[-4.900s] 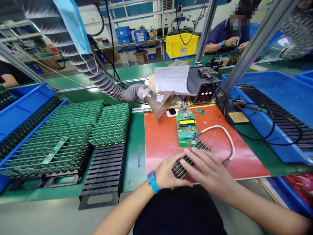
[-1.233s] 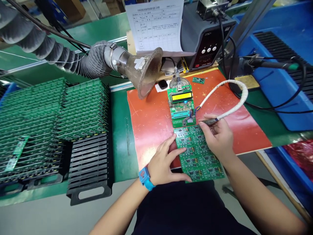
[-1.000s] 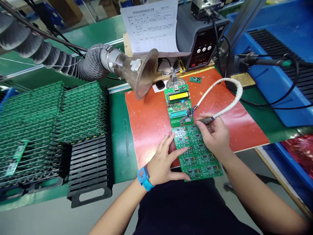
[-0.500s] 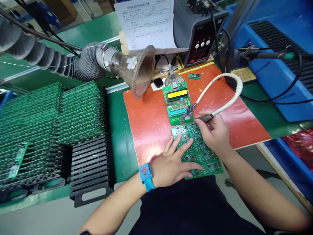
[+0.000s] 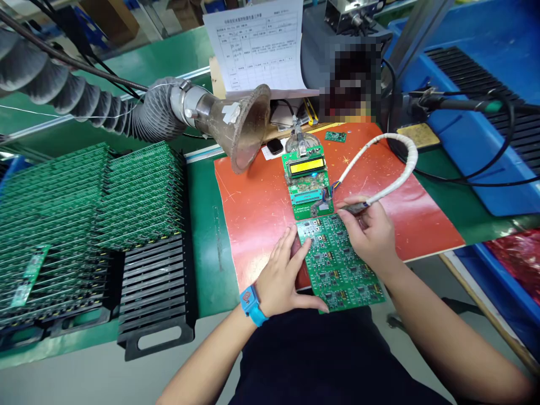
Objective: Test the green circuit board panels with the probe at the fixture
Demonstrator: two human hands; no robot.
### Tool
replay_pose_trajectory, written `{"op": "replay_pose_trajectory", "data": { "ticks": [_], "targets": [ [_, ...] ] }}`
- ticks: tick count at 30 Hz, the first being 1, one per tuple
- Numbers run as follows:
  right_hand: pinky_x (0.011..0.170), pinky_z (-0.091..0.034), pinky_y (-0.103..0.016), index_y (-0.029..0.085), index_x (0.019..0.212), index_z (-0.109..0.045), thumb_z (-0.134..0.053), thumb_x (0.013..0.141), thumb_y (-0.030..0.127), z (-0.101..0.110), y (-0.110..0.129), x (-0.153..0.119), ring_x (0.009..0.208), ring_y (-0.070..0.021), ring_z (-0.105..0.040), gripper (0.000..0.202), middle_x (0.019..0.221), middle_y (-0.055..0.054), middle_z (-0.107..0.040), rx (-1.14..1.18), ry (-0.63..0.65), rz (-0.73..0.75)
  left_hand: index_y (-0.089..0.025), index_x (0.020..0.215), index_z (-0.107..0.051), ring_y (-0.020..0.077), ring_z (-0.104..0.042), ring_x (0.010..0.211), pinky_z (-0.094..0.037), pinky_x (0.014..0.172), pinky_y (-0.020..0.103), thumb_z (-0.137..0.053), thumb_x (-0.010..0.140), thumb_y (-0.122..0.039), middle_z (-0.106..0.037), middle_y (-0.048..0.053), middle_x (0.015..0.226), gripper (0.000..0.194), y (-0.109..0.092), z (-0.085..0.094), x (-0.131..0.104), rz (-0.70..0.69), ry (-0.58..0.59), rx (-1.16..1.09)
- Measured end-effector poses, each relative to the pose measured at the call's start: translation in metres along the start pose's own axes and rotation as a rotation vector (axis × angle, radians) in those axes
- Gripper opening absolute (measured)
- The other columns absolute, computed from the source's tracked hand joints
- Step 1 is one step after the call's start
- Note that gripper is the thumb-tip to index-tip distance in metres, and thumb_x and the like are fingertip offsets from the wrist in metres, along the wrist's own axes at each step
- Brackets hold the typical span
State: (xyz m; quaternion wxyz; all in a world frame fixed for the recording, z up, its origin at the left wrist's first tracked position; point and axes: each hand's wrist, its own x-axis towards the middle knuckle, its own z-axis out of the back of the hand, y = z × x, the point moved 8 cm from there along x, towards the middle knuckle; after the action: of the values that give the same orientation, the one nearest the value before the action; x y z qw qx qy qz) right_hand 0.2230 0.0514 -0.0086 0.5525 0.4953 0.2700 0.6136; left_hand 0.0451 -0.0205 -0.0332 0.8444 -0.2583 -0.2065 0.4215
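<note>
A green circuit panel [image 5: 337, 264] overhangs the near edge of the red mat [image 5: 257, 208]. The left hand [image 5: 280, 284] is spread along its left side; the right hand [image 5: 373, 233] pinches a dark probe [image 5: 356, 208] at its far edge. Just beyond sits a board with a lit yellow display [image 5: 307, 166].

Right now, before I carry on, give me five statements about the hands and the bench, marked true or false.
1. The right hand holds the dark handle at the end of the white cable. True.
2. The left hand is gripping the white cable. False: its fingers touch the left side of the circuit board.
3. The small screen is lit yellow. True.
4. The blue wristband is on the right wrist. False: it is on the left wrist.
5. A small loose board lies on the red mat. True.
</note>
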Motion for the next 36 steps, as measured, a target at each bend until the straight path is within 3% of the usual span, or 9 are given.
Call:
{"op": "replay_pose_trajectory", "data": {
  "ticks": [19,36],
  "targets": [
    [0.068,-0.052,-0.033,0.022,0.102,-0.057,-0.061,0.087,0.029,0.0002,0.0007,0.0005,0.079,-0.0178,-0.064,0.017,0.091,-0.005,-0.066,-0.006,-0.003,-0.01,-0.022,0.149,-0.014,0.0397,-0.015,0.142,-0.028,0.11,0.058,-0.063,0.058,-0.079,-0.003,0.021,0.155,0.119,-0.0025,0.0033,-0.0005,-0.02,-0.044,0.012],
    [0.071,-0.053,-0.033,0.022,0.103,-0.058,-0.063,0.087,0.027,0.0009,0.0011,-0.0009,0.081,-0.018,-0.064,0.017,0.092,-0.004,-0.067,-0.002,-0.008,-0.006,-0.023,0.149,-0.013,0.0416,-0.016,0.141,-0.028,0.109,0.059,-0.066,0.058,-0.078,-0.005,0.02,0.155,0.119,-0.0029,0.0057,0.0005,-0.026,-0.056,-0.004]
  ]
}}
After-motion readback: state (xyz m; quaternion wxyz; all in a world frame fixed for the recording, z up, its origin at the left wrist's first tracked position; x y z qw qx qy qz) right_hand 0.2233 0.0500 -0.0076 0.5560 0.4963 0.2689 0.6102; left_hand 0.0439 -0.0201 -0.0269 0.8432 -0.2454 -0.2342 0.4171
